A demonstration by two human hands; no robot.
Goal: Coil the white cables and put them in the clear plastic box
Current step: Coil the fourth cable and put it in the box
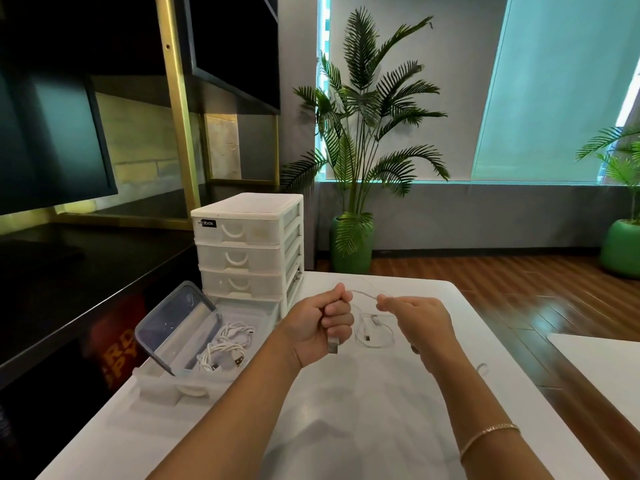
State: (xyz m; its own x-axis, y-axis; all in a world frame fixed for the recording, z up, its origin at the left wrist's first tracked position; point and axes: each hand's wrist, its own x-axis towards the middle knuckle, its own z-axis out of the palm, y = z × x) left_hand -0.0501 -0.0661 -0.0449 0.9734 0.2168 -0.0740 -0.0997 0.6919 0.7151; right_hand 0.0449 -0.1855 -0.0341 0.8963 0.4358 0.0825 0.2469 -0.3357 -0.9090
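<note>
**One cable stretched between two hands, others already boxed**

While the left hand (320, 323) is closed in a fist round one end of a white cable (363, 295), its USB plug (333, 347) poking out below the fingers, the right hand (420, 318) pinches the same cable a little further along. Both hands hover above the middle of the surface (346, 427), near each other but not touching, with a short taut span of cable between them. That hold looks like a coiling grip: the fist anchors the end so the other hand can feed loops onto it.

Slack from the cable lies in a loose loop (375, 332) on the surface just beyond the hands, a small connector showing inside it.

Near the left edge stands the clear plastic box (166, 377), with its lid (176, 323) propped up on the far-left side, probably to keep the mouth free. Coiled white cables (225, 348) already rest inside. Behind the box, at the far left corner, a white drawer unit (247, 251) stands. Judging by this, the task is partly done.
</note>
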